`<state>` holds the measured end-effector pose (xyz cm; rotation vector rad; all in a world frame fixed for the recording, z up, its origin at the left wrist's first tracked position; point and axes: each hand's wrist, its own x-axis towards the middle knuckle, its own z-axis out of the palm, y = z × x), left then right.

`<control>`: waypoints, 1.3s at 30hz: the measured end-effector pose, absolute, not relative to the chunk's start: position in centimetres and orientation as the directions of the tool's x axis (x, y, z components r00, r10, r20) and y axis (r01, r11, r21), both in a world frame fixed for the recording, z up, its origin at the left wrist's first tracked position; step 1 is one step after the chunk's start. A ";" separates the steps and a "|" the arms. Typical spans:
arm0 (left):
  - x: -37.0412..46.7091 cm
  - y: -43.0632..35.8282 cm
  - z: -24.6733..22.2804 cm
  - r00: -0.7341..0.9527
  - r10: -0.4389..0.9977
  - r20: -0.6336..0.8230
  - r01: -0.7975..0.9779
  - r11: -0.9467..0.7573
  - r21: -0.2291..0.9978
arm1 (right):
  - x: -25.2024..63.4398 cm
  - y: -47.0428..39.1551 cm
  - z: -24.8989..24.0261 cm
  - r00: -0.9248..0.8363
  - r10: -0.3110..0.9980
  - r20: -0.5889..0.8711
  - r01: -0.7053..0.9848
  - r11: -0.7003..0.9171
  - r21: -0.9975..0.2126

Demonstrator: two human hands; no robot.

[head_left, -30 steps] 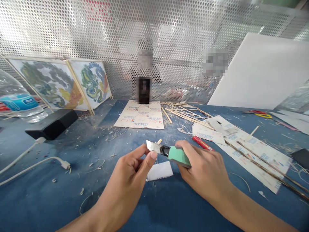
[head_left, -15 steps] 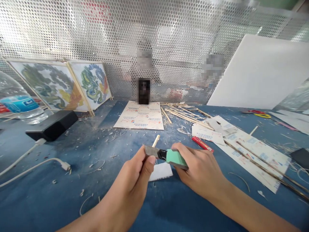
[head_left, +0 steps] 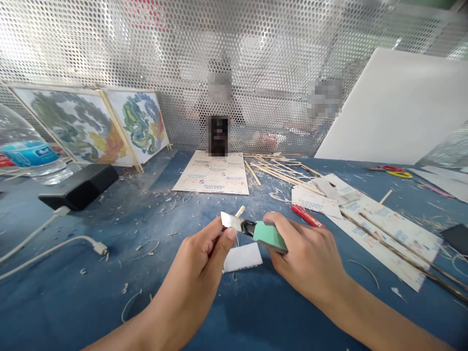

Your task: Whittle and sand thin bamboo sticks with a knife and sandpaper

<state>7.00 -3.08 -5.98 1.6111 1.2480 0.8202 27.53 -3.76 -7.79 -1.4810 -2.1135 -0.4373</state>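
My right hand [head_left: 305, 243] is wrapped round the green handle of a utility knife [head_left: 269, 236], its blade pointing left. Pinched between the thumb and fingers of my left hand [head_left: 204, 253] is a thin wooden strip [head_left: 240, 211], mostly hidden behind the blade and fingers; only its pale far end shows. The blade lies across the strip, close to my left thumb. Below the knife, a folded white piece of sandpaper [head_left: 243, 258] rests on the blue table.
Sandpaper sheets [head_left: 214, 175], loose wooden strips [head_left: 285, 173] and a red tool [head_left: 307, 216] lie beyond my hands. Scissors [head_left: 398, 172] are at right. A water bottle [head_left: 31, 156], black box [head_left: 78, 185], white cable [head_left: 84, 239] and framed dragon pictures [head_left: 142, 122] stand or lie left.
The knife blade has tilted, so its face now looks brighter and its tip sits higher. Less of the wooden strip shows beyond it. Both hands keep their grips.
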 end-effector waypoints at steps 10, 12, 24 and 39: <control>6.2 -2.6 -5.2 0.254 0.966 -0.054 0.377 -0.048 0.925 | 28.9 -2.5 -7.3 -0.098 0.770 0.630 0.994 0.108 0.023; 6.1 -2.8 -5.2 0.251 0.968 -0.021 0.315 -0.062 0.947 | 28.8 -2.4 -7.3 -0.102 0.791 0.604 0.983 0.172 -0.060; 5.9 -4.2 -6.5 0.374 0.927 -0.041 0.080 0.012 0.997 | 27.7 -3.4 -7.6 -0.328 0.757 0.565 0.858 0.489 -0.157; 6.7 -3.4 -6.2 0.377 0.926 -0.010 0.338 -0.128 0.932 | 27.8 -3.8 -7.7 -0.309 0.754 0.580 0.891 0.443 -0.102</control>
